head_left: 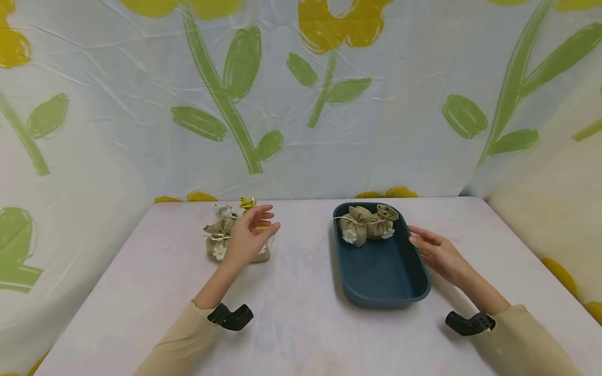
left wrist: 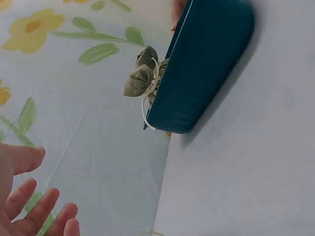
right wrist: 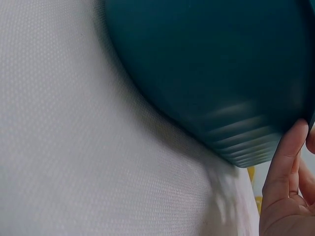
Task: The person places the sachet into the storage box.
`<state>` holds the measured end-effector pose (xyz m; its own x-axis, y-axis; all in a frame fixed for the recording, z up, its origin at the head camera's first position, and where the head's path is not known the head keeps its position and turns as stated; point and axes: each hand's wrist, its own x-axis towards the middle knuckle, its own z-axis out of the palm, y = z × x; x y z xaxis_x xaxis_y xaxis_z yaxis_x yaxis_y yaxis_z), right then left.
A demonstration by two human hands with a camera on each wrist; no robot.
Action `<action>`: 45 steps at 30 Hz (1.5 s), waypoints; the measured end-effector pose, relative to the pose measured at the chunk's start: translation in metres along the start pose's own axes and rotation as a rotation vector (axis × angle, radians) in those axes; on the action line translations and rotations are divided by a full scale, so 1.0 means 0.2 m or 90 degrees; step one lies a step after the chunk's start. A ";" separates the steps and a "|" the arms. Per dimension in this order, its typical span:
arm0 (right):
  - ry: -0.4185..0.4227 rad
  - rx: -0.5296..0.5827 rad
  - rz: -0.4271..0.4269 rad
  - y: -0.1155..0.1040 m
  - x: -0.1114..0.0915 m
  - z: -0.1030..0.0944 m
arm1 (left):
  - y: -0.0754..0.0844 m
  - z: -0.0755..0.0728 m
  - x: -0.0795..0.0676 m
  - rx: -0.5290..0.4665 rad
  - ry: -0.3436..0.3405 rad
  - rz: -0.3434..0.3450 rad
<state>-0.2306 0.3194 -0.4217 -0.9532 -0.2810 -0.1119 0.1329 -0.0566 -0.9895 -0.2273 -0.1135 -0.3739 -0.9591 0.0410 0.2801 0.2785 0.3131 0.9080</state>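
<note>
Head: my left hand (head_left: 248, 239) loose, empty, near pouch cluster (head_left: 219, 227), 11 o'clock. Blue tray (head_left: 376, 277) at 1 o'clock, two burlap pouches (head_left: 357, 215) inside at its 12; right hand (head_left: 438, 256) touches it at its 2. Left wrist: fingers (left wrist: 43, 210) apart, 8 o'clock. Right wrist: fingertip (right wrist: 297, 131) against tray, 3 o'clock.
</note>
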 end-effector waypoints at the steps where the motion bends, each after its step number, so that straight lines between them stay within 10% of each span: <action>1: 0.004 -0.006 0.002 0.00 0.00 0.00 | -0.01 -0.02 -0.01 0.004 0.006 -0.003; 17: 0.036 -0.037 0.029 -0.03 -0.02 0.02 | -0.09 -0.18 -0.10 0.027 0.042 -0.036; 45: 0.026 -0.036 0.029 -0.02 -0.01 0.01 | -0.20 -0.15 -0.07 0.096 -0.028 -0.103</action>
<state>-0.2280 0.3186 -0.4167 -0.9569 -0.2430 -0.1590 0.1614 0.0101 -0.9868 -0.2229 -0.1544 -0.4043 -0.9929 0.0193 0.1175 0.1132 0.4577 0.8818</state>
